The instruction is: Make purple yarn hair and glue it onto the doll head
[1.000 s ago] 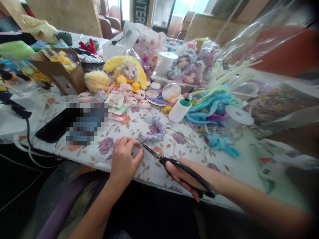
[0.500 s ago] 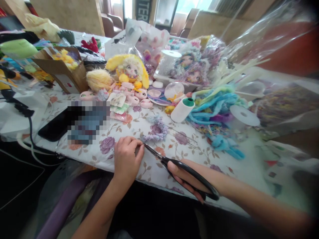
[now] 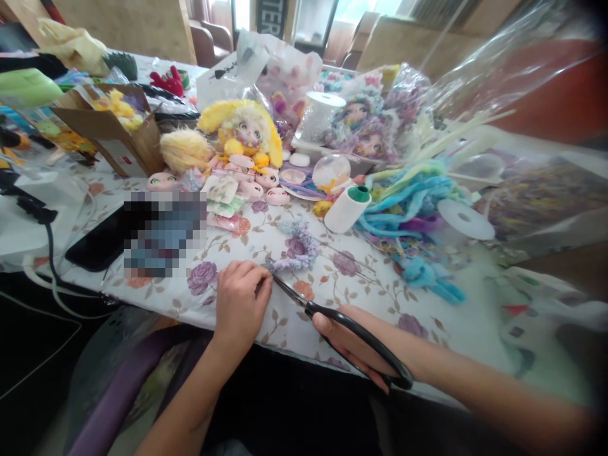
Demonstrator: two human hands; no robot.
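My right hand [image 3: 351, 342] grips black-handled scissors [image 3: 332, 316], whose blades point up-left toward my left hand [image 3: 240, 304]. My left hand is closed in a pinch on the floral tablecloth [image 3: 332, 278], fingertips meeting the blade tips; what it pinches is too small to make out. Just beyond the blades lies a small purple-and-blue fuzzy yarn piece [image 3: 294, 250]. Both hands rest near the table's front edge.
Behind are a white thread spool with a green top [image 3: 346, 209], a heap of blue and green yarn [image 3: 408, 202], a yellow plush doll [image 3: 242, 136], pink doll faces [image 3: 266, 187], a cardboard box [image 3: 111, 136], a dark phone [image 3: 97, 240] and clear plastic bags [image 3: 498, 82].
Hands and scissors hold nearly the same pose; the view has shifted slightly, and the right hand with the scissors sits a little lower-left than half a second ago.
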